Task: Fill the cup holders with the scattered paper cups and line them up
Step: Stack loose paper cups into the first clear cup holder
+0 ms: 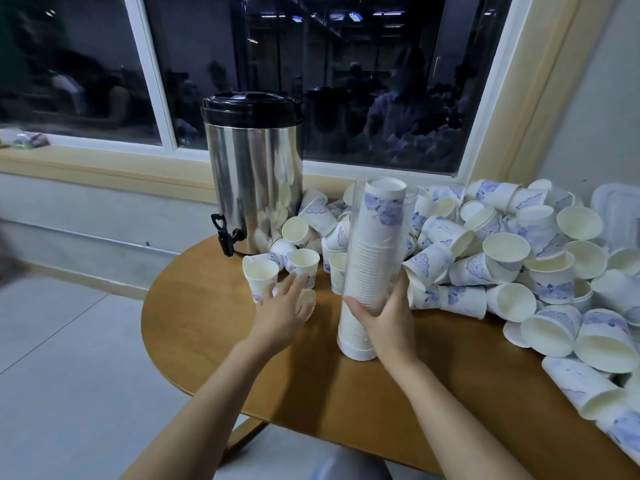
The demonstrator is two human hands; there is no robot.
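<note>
Right grip: the right hand (384,317) is clamped on the lower half of the holder (375,237), thumb across the near face, fingers curled round behind.
Left grip: the left hand (282,306) is spread, fingers straight and apart, holding nothing; it lies over a tipped cup (309,301) (whether it touches cannot be told).
Holder: a clear tube standing on its base on the table (214,341), leaning slightly, with stacked cups filling it up to the top rim.
Holder to hands: its base sits just below the right palm; the left hand is near it on the left, with a strip of bare wood between.
Upright cups (304,263): two stand just past the left fingertips.
Pile (502,258): loose cups heaped right of the holder and close against it, many on their sides, running on to the table's right end.
Urn (254,174): steel with a black lid, at the back left behind the upright cups, tap pointing toward the left rim.
Edges: the rounded rim curves just left of the left forearm, floor (69,358) beyond it (the pile reaches the near rim on the right).
Open room: bare wood in front of the holder and between the forearms.
Behind: window (346,81) along the table's back.
</note>
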